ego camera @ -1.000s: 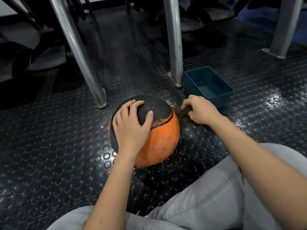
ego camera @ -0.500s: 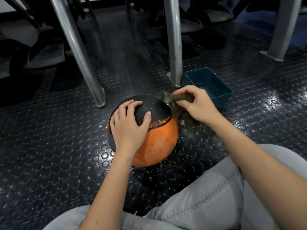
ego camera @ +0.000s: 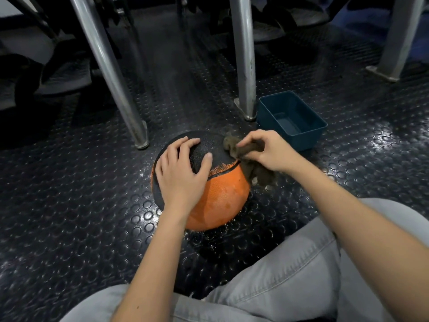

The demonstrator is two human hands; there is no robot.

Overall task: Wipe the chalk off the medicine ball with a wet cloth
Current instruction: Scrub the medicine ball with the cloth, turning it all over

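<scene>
The medicine ball (ego camera: 220, 198) is sitting on the studded rubber floor (ego camera: 76, 205), directly in front of the person's knees, with its black panel turned upward and its orange panel facing the camera. The left hand (ego camera: 180, 173) is lying flat over the top left of the ball, fingers spread across the black panel and the thumb reaching out to the right, palm pressing down on the surface. Just to the right of that thumb, the right hand (ego camera: 267, 151) is closing around a brown wet cloth (ego camera: 243, 151), thumb and fingers pinching a bunched fold of it against the upper right shoulder of the ball. One end of the cloth is poking out past the fingertips onto the black panel, while the rest is hanging down under the right wrist beside the orange panel (whether that hanging part is touching the floor cannot be told). Pale smears are showing on the orange panel below the left hand, and a speckled orange patch is sitting along the seam between the two hands. Beyond the right hand, a dark blue rectangular plastic tub (ego camera: 292, 119) is standing on the floor, near the knuckles but apart from them. Beyond the left hand, a slanted metal leg (ego camera: 109, 66) is coming down to the floor, and an upright metal leg (ego camera: 243, 56) is standing beyond the gap between the hands, just beside the tub. Grey trouser legs (ego camera: 290, 275) are filling the foreground beneath both forearms.
</scene>
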